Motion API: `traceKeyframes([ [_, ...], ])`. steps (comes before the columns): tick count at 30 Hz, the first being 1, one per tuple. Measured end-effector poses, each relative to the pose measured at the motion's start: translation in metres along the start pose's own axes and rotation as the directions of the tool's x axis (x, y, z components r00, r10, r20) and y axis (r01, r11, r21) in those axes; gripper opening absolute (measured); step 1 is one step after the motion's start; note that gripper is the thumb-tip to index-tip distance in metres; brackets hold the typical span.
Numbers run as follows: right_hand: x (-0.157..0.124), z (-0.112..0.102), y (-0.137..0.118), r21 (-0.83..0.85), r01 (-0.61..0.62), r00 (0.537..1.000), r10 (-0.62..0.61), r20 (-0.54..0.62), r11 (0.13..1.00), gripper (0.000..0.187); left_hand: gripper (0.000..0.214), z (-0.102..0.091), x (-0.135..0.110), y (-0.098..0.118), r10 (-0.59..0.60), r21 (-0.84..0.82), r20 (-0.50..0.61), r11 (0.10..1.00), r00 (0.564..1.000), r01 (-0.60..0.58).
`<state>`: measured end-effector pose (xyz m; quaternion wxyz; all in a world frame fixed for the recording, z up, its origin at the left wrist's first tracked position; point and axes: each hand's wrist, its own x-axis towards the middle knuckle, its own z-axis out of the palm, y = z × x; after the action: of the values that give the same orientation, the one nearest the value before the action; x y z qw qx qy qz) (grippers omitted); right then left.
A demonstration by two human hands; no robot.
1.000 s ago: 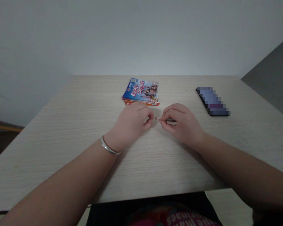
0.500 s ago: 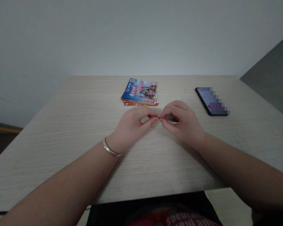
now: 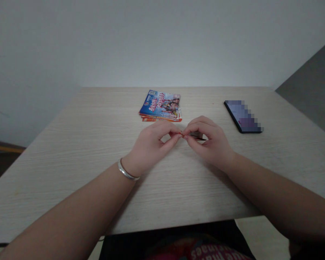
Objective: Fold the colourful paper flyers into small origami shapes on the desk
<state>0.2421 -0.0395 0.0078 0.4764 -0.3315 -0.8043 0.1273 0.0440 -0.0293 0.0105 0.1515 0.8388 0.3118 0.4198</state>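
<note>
Just in front of the flyers, my two hands meet fingertip to fingertip above the table. My left hand [image 3: 154, 141], with a silver bangle on its wrist, pinches the red end of a small, thin piece [image 3: 199, 137] between thumb and forefinger. The thumb and fingers of my right hand [image 3: 212, 141] are closed on the same piece, whose dark, narrow edge runs back under the fingers toward the palm. Most of it is hidden, and I cannot make out its kind.
A stack of printed flyers [image 3: 162, 104] with a blue top sheet lies beyond my hands. To the right rests a black phone [image 3: 242, 117], its screen blurred out. The pale wood-grain table [image 3: 83, 137] meets a white wall [image 3: 162, 43] at the back.
The thin piece has turned slightly between the fingers, so more of its dark edge shows beneath my right hand. Both hands stay in nearly the same place; flyers and phone are unmoved.
</note>
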Motion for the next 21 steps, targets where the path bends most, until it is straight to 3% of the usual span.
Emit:
traceKeyframes([
  [6,0.0018,0.0018,-0.0038,0.054,-0.003,1.0,0.003,-0.015,0.999,0.024,0.004,0.0006,-0.0008,0.0031,0.054,0.021,-0.06,0.998,0.997,-0.053],
  [15,0.0017,0.0014,-0.0043,0.065,0.013,1.0,-0.012,-0.017,0.998,0.023,0.005,0.0028,-0.0018,0.0045,-0.035,-0.112,-0.074,0.993,0.997,0.027],
  [21,-0.0016,0.0031,-0.0033,0.111,-0.138,0.989,0.142,-0.036,0.984,0.016,0.008,0.0007,-0.0007,0.0021,-0.013,-0.101,-0.032,0.995,0.999,0.01],
])
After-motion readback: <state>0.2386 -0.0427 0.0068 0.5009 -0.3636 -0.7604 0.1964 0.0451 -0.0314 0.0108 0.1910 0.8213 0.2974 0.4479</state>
